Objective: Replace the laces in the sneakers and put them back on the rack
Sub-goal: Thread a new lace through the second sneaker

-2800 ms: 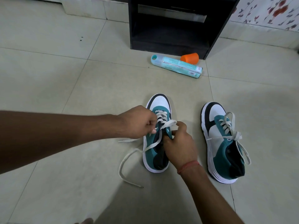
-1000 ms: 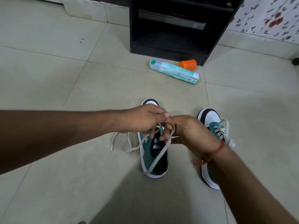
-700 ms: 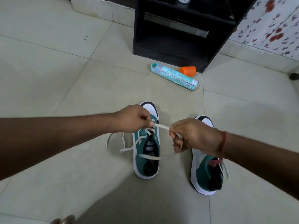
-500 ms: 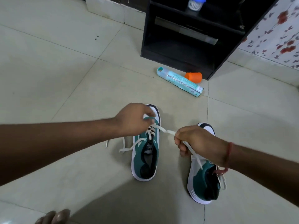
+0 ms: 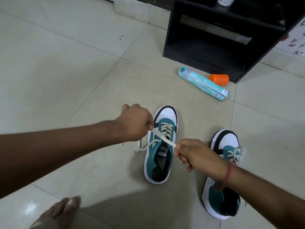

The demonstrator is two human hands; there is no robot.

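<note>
- Head view, floor: two teal-and-white sneakers stand on the tiled floor (image 5: 69,66), toes pointing toward the black rack (image 5: 219,38) at the far edge. The left sneaker (image 5: 160,156) sits mid-floor; the right sneaker (image 5: 222,177) stands near it, toward the right edge, partly hidden by the right forearm.
- Head view, hands: the left hand (image 5: 133,123) is clenched on one stretch of the white lace (image 5: 162,138) just beside the left sneaker's eyelets. The right hand (image 5: 196,154) is closed on the other stretch above the tongue. The lace runs taut between the two fists, across the upper eyelets.
- Head view, loose ends: a slack tail of lace lies on the tiles just left of that sneaker, below the left wrist.
- Head view, other things: the right sneaker looks laced and tied already. A teal tube (image 5: 204,84) and an orange cap (image 5: 219,79) lie on the floor just in front of the rack. A bare foot (image 5: 56,214) shows at the near edge.
- Step in hand, as I judge it: snugging the lace on the left sneaker after threading the top eyelets.
- Next move likely calls for even tension on both ends, then crossing them into a knot and bow, before both sneakers go onto the rack.
</note>
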